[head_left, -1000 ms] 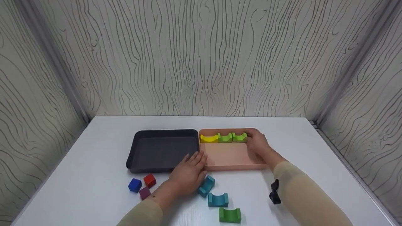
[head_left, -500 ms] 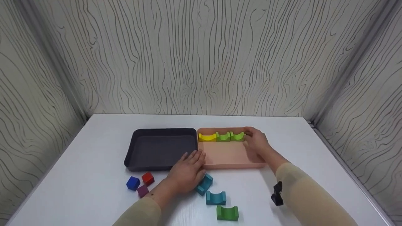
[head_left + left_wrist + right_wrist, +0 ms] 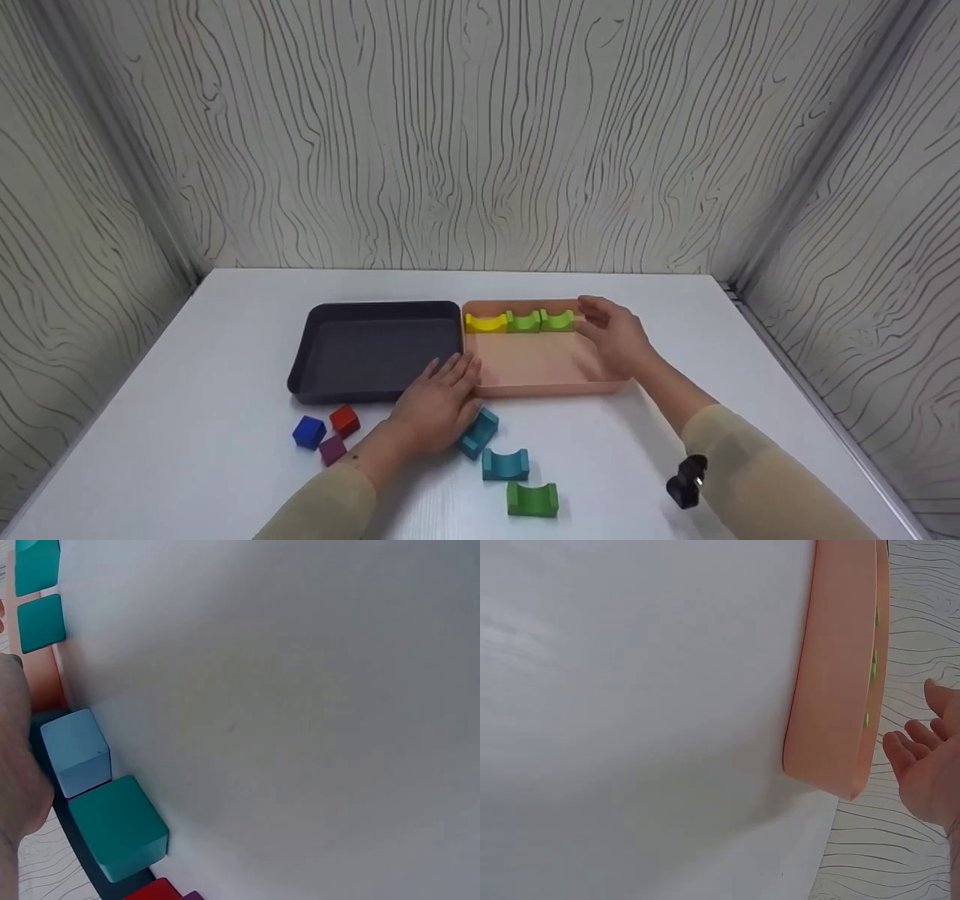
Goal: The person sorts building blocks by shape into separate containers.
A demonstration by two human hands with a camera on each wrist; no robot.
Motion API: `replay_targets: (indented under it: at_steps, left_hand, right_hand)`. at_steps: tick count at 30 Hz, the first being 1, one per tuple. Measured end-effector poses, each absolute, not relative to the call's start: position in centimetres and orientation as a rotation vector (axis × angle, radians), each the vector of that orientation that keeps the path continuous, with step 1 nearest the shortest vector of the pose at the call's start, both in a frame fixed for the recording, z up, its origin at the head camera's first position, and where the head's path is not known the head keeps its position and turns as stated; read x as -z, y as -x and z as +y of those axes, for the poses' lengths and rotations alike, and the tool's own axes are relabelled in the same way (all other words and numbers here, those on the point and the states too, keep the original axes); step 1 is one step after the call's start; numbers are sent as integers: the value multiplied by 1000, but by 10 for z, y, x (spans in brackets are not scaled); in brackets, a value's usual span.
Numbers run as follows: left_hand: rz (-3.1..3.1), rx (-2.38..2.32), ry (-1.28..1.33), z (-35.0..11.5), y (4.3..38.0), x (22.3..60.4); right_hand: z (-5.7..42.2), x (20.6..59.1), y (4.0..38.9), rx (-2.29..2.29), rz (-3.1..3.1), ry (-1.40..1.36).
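My left hand [image 3: 435, 409] rests with straight fingers where the dark tray [image 3: 375, 356] and the peach tray [image 3: 536, 361] meet. Beside its thumb lies a teal U-shaped block [image 3: 478, 435]. Over the right end of the peach tray hovers my right hand [image 3: 618, 339], its fingers parted and holding nothing. Just left of those fingertips, along the tray's back wall, a yellow U-shaped block [image 3: 486, 326] and two light green ones [image 3: 557, 324] stand in a row. A light blue block [image 3: 73, 746] and a green-teal block [image 3: 120, 829] show near the left hand in the left wrist view.
Nearer me on the white table are another teal block [image 3: 505, 468] and a green U-shaped block [image 3: 532, 502]. Blue [image 3: 309, 433], red [image 3: 344, 421] and purple [image 3: 332, 450] cubes sit in front of the dark tray. Patterned walls close off the back and sides.
My right hand has let go of the rightmost light green block, and its fingers have spread and drawn back to the right. The left hand stays put; the head view has shifted slightly.
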State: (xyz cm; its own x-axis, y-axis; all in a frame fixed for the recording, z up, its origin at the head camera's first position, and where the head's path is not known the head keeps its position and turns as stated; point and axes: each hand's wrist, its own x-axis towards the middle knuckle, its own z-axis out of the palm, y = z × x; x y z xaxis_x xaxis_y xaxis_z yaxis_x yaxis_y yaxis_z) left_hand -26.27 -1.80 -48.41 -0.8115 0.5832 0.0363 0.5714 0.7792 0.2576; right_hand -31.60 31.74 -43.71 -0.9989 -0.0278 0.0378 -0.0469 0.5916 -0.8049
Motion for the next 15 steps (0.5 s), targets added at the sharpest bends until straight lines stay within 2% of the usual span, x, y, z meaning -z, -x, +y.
replay_targets:
  at_steps: [15]
  left_hand:
    - [2912,-404,-944,-18,264,485]
  right_hand:
    - [320,430,269,-1573,-2707,-180]
